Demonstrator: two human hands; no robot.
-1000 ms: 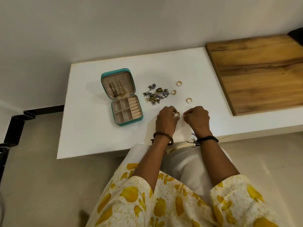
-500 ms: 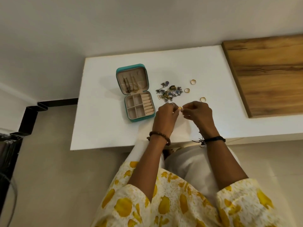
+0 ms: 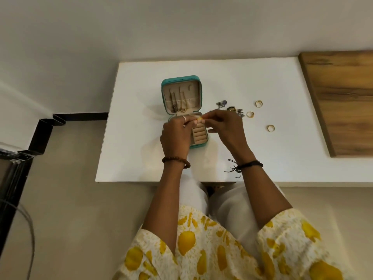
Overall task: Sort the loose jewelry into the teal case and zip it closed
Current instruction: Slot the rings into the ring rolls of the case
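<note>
While both hands meet over the open teal case [image 3: 181, 91] mid-table, left hand [image 3: 176, 134] and right hand [image 3: 226, 126] pinch one small gold ring [image 3: 199, 118] between fingertips. Three gold rings [image 3: 259, 103] and a tangled jewelry pile [image 3: 232, 108] lie right of the case, toward the wooden board [image 3: 343, 102] on the white table [image 3: 137, 154].

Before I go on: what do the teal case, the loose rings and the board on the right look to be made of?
Teal case: probably faux leather outside, going by the smooth matte shell; the beige lining looks like soft velvety fabric.
Loose rings: shiny yellow metal, gold-coloured; whether gold or plated cannot be told.
Board: wood or wood-look laminate, brown with dark grain streaks, low sheen.
</note>
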